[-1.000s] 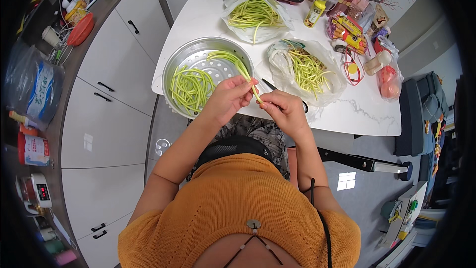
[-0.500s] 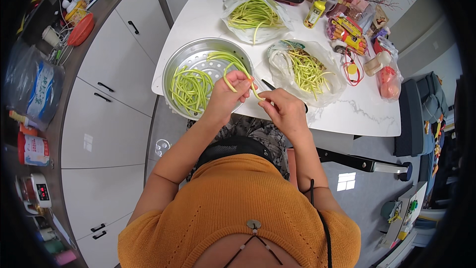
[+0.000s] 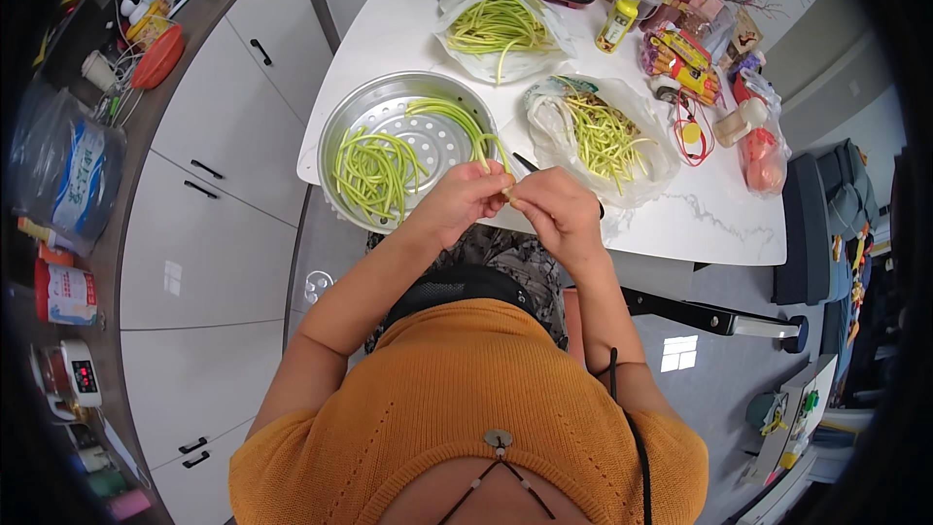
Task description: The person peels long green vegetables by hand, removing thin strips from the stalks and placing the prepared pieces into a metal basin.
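Note:
My left hand pinches the end of a long thin green garlic scape at the near rim of a perforated metal steamer pan. Close against it, my right hand has its thumb and fingers pressed together on the scape's tip. Both hands are in front of the table edge. Inside the pan, a curled heap of garlic scapes lies at the left, with a few longer ones along the far right side. Partly hidden behind my right hand is a dark, thin-tipped tool.
A plastic bag of long scapes sits behind the pan. To the right, another bag holds shorter yellowish pieces. Farther right on the white table are a yellow bottle, snack packs and a red cord. Cabinets stand left.
My hands have come together, with the left turning and lowering a little. The scape's loop over my left fingers is gone, and its length now hangs toward the pan.

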`<state>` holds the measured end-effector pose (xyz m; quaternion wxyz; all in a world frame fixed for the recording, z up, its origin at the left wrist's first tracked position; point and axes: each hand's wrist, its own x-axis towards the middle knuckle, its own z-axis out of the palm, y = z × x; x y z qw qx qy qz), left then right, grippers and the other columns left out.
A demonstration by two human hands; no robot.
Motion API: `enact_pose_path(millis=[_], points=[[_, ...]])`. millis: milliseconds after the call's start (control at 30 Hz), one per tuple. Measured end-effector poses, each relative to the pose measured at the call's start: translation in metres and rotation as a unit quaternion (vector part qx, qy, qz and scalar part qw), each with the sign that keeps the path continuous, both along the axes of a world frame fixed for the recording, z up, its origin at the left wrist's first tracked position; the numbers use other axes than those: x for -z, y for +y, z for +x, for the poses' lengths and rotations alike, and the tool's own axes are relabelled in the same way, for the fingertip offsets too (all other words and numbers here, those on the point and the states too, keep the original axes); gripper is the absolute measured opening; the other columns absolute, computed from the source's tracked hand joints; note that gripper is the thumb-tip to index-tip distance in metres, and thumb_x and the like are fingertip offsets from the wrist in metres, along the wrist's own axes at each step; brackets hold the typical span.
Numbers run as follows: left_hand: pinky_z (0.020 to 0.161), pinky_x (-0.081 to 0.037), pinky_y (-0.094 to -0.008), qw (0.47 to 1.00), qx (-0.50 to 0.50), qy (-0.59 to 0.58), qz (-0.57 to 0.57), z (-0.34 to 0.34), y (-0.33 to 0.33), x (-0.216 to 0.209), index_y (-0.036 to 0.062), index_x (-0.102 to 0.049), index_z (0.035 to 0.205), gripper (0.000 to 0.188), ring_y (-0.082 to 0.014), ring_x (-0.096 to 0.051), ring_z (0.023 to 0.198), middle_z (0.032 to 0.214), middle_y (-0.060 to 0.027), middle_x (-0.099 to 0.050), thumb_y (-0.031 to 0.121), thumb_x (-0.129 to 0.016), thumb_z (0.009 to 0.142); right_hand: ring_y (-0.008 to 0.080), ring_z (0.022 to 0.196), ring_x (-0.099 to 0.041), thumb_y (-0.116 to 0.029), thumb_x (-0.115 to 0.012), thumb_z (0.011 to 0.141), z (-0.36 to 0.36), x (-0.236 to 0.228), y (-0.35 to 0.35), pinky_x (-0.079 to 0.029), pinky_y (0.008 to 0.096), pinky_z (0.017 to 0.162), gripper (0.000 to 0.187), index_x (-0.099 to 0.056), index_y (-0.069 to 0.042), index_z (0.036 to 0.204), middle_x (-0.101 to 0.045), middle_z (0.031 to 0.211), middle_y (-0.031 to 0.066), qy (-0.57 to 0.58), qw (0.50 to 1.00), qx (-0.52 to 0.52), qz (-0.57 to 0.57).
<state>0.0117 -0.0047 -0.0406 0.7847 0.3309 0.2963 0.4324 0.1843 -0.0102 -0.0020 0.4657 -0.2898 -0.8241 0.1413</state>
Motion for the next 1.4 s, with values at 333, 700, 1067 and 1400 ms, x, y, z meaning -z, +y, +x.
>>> enact_pose_path(millis=[333,700,1067,1400], points=[[0.064,-0.041,-0.0219,0.994,-0.094,-0.024,0.052,-0.002,0.002,-0.008,0.0039,-0.056,0.095,0.011,-0.0079,-0.051,0.069,0.078,-0.0013,-0.056,0.013,-0.054,0.089,0.0216,0.066,-0.059,-0.006,-0.070,0.068,0.006,0.000,0.001,-0.047,0.0307,0.057,0.011,-0.063,-0.007,0.077,-0.061,0.074,0.0063,-0.021,0.995,0.034,-0.093],[0.066,-0.040,-0.0189,0.970,-0.058,0.173,0.160,-0.002,-0.004,-0.004,0.0023,-0.056,0.096,0.012,-0.0050,-0.048,0.070,0.078,0.0019,-0.055,0.012,-0.054,0.089,0.0123,0.050,-0.051,-0.003,-0.066,0.075,0.017,-0.004,0.008,-0.041,0.0244,0.047,0.008,-0.060,-0.004,0.081,-0.059,0.072,0.0055,0.027,0.980,0.193,-0.051],[0.070,-0.044,-0.0221,0.918,-0.110,0.322,0.206,-0.001,-0.008,-0.013,0.0027,-0.058,0.090,0.009,-0.0068,-0.052,0.074,0.079,-0.0006,-0.059,0.009,-0.060,0.084,0.0064,0.061,-0.050,-0.002,-0.059,0.081,0.030,0.009,0.014,-0.038,0.0198,0.053,0.015,-0.065,-0.004,0.094,-0.061,0.082,0.0030,0.143,0.952,0.081,-0.260],[0.065,-0.043,-0.0312,0.708,-0.228,0.469,0.477,-0.001,-0.013,-0.026,0.0027,-0.064,0.081,0.010,-0.0221,-0.054,0.074,0.077,-0.0072,-0.061,0.006,-0.068,0.072,0.0107,0.065,-0.052,-0.005,-0.062,0.080,0.021,-0.005,0.008,-0.041,0.0217,0.057,0.011,-0.066,-0.004,0.091,-0.059,0.078,0.0045,0.040,0.979,0.065,-0.190]])
